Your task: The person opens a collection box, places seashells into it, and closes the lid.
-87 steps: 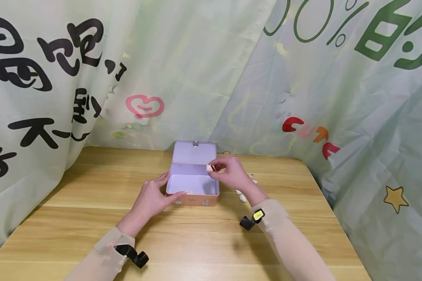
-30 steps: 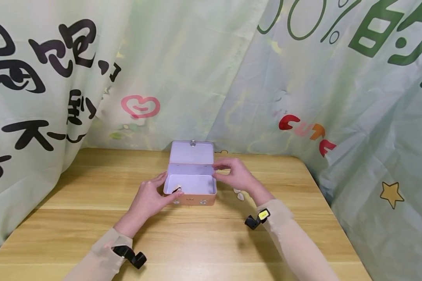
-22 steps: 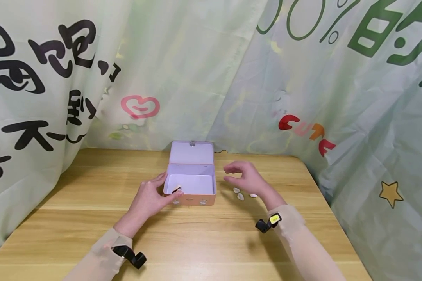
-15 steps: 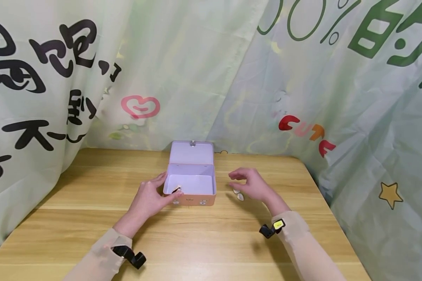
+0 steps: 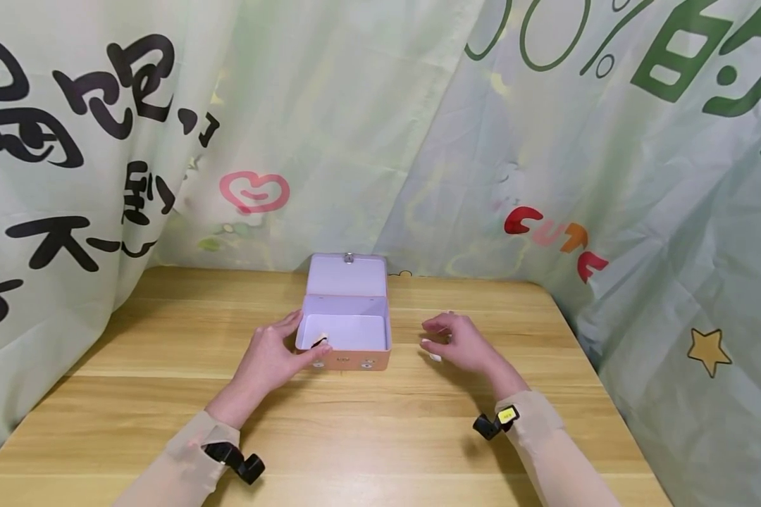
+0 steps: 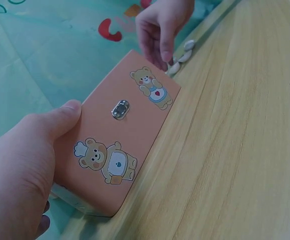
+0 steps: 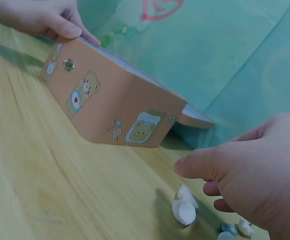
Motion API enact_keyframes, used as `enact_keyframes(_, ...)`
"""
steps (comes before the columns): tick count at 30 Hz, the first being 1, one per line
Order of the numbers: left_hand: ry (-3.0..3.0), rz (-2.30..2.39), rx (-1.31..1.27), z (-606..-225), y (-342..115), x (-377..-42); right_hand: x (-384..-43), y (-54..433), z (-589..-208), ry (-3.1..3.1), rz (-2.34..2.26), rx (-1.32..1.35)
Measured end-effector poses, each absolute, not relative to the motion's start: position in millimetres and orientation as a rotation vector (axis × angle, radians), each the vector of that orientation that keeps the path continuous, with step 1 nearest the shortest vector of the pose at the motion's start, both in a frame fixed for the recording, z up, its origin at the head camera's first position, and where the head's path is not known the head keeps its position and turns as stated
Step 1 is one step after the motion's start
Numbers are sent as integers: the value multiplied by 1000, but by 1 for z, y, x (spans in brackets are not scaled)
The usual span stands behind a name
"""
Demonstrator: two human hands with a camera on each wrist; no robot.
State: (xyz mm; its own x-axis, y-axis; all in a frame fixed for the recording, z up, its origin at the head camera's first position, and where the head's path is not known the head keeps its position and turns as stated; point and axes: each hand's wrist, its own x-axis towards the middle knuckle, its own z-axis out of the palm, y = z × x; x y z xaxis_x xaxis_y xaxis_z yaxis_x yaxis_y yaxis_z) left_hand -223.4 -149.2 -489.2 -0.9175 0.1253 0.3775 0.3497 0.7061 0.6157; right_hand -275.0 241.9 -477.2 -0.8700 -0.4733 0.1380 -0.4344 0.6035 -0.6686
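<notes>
An orange tin box (image 5: 342,361) with bear pictures and a lilac inside stands on the table, its lid (image 5: 347,274) tilted back. My left hand (image 5: 273,359) grips its left end, the thumb on the front rim and the fingers along the side. Inside, close to that thumb, lies a small pale thing with a dark edge (image 5: 320,340). To the right of the box my right hand (image 5: 463,345) hovers low, fingers bent loosely and nothing seen between them. Below it are white seashells (image 7: 185,210), mostly hidden by the hand in the head view.
The wooden table (image 5: 355,436) carries the box near its back edge. A printed curtain (image 5: 330,141) hangs behind and on both sides. More small shells (image 7: 245,227) lie beneath the right fingers in the right wrist view.
My right hand held a small pale thing over the box, let go of it, then moved right and down to the shells. The pale thing now lies in the box. My left hand stayed.
</notes>
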Motion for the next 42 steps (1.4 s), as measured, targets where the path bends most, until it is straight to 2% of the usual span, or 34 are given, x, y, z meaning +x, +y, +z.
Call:
enact_keyframes(12, -2628, -1034, -358, -489, -149, -223, -275, 243, -489, 2863, -934, -827)
enact_keyframes(24, -2622, -1044, -373, -490, -149, -223, -274, 243, -491, 2790, -1094, -837)
enact_keyframes(42, -2640, -1042, -352, -487, -149, -222, -274, 219, -443, 2722, -1178, -915)
